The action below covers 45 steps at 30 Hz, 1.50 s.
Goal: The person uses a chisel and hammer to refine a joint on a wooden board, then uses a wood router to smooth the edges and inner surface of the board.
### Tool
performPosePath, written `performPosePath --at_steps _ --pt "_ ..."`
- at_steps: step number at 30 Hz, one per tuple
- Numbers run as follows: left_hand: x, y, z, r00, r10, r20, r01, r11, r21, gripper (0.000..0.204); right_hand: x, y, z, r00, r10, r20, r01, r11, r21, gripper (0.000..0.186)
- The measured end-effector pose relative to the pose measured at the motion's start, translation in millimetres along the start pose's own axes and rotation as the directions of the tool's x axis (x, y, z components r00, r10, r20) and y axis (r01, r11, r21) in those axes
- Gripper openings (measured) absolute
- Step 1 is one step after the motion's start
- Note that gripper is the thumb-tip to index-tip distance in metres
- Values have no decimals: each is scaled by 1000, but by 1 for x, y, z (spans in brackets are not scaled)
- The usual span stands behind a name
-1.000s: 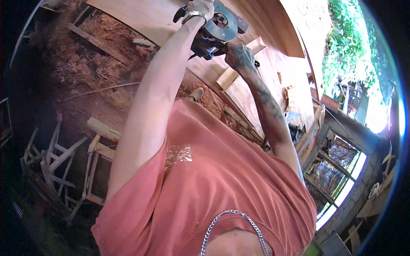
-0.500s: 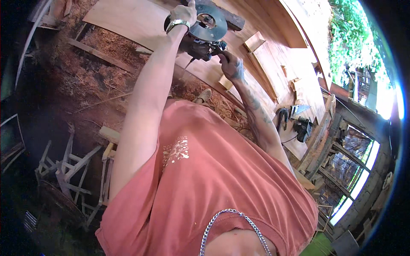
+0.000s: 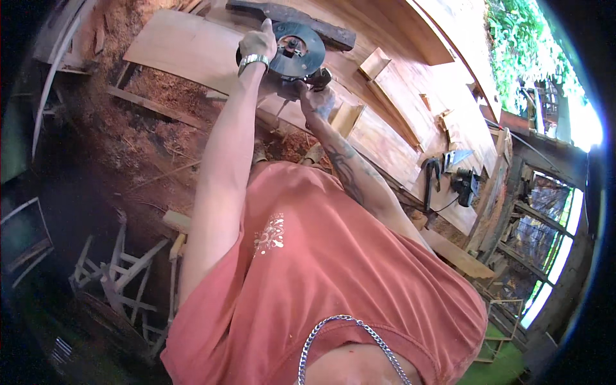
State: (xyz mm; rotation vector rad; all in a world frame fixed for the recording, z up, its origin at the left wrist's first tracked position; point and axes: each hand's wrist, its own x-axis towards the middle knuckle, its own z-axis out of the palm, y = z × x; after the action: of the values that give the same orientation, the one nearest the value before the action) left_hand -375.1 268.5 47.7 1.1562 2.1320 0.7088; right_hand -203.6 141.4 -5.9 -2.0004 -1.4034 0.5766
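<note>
Over the wooden workbench, both my hands hold a dark power tool with a round grey disc [image 3: 298, 51], possibly an angle grinder. Its disc faces up, and a bolt and flange show at the centre. My left hand [image 3: 258, 44], with a metal watch at the wrist, grips the left side and has one digit pointing up along the edge. Lower down, my right hand [image 3: 316, 104] is closed on the dark body near the lower right of the disc; its fingertips are partly hidden. A thin rod or cord hangs below the tool.
Behind the tool lies a dark, heavy wooden bar [image 3: 292, 20]. On the plywood bench [image 3: 385, 138] rest a wooden strip [image 3: 394, 106], a small block [image 3: 346, 120] and, farther right, a black power tool [image 3: 463, 186]. Shavings [image 3: 163, 138] cover the floor; wooden frames [image 3: 128, 269] stand at left.
The tool and both hands have shifted left and slightly down in view. More of the dark bar behind the disc shows now. Both hands keep their hold.
</note>
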Motion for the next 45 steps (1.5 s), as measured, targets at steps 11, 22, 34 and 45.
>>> performPosePath --at_steps 11,22,34,45 --pt "-28 -2 5 995 -52 -80 50 998 -30 85 -3 25 28 979 -74 -192 138 927 349 33" --pt "-42 -16 6 981 14 -194 -10 1000 22 79 92 -154 -122 991 -130 -13 49 277 960 27" --pt "-34 -12 0 977 -50 -207 34 996 -78 77 170 -185 -42 796 -576 188 204 547 811 33" --pt "-44 -14 10 948 24 -316 -38 999 -38 69 149 -154 -34 813 -516 272 17 487 873 23"
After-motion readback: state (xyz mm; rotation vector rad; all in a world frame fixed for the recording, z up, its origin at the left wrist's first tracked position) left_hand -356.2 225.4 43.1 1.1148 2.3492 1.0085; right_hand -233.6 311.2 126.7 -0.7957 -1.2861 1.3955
